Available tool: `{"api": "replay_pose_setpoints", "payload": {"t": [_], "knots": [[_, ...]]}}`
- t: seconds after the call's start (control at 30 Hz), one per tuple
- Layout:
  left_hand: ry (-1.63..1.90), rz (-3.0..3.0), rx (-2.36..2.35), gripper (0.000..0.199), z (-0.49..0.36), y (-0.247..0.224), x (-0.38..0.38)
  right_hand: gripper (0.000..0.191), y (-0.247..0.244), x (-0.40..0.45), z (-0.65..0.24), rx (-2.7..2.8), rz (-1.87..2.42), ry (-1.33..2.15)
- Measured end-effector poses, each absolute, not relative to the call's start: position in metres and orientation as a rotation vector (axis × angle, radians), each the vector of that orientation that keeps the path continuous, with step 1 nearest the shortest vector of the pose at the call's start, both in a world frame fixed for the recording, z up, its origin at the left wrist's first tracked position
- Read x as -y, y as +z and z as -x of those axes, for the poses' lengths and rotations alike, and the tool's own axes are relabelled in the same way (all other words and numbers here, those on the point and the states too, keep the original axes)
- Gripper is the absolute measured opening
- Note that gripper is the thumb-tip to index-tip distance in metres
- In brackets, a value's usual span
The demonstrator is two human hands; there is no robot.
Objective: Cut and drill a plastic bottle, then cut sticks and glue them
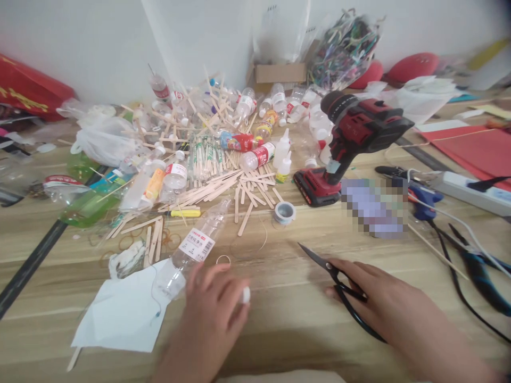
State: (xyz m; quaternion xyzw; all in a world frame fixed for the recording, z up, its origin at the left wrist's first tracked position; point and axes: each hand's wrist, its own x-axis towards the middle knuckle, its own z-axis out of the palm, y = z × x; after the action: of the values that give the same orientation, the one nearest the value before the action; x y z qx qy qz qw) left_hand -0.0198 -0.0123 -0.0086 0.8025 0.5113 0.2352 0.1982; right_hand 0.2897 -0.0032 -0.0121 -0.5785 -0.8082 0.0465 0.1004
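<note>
My right hand [385, 300] is closed around black-handled scissors [336, 276], whose blades look closed together and point away to the left over the wooden table. A small white bottle cap [245, 294] shows at the fingertips of my left hand [215, 303], pinched between fingers and thumb; that hand is slightly blurred. Just beyond it lies a clear plastic bottle [205, 234] with a white label, on its side, its base over a white sheet of paper [120, 314]. A thin pale ring [223, 259] lies near the left fingertips.
A red cordless drill [355, 127] stands behind my right hand. Wooden sticks [215, 189] and several plastic bottles [175, 173] crowd the far side. At right are a blue glue gun [425, 199], pliers [479, 271], cables and a power strip [471, 191]. A tape roll [285, 212] sits mid-table.
</note>
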Motion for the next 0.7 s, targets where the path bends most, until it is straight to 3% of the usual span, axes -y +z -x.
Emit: {"api": "replay_pose_setpoints", "payload": {"t": [0.17,0.27,0.4,0.57,0.7], "knots": [[0.856,-2.13,-1.666,0.024,0.027,-0.003,0.013,0.044,-0.015,0.015,-0.283,2.486,1.518,0.14],[0.713,-2.266,-1.801,0.018,0.031,-0.005,0.01,0.052,-0.018,0.021,-0.256,2.731,1.259,0.275],[0.758,-2.232,-1.934,0.023,0.036,-0.004,0.005,0.044,-0.025,0.024,-0.222,2.906,0.932,0.191],[0.788,-2.278,-1.824,0.019,0.033,-0.002,0.01,0.04,-0.034,0.022,-0.209,2.891,0.936,0.138],[0.732,-2.246,-1.814,0.019,0.033,-0.007,0.015,0.041,-0.039,0.009,-0.25,2.791,1.123,0.018]]}}
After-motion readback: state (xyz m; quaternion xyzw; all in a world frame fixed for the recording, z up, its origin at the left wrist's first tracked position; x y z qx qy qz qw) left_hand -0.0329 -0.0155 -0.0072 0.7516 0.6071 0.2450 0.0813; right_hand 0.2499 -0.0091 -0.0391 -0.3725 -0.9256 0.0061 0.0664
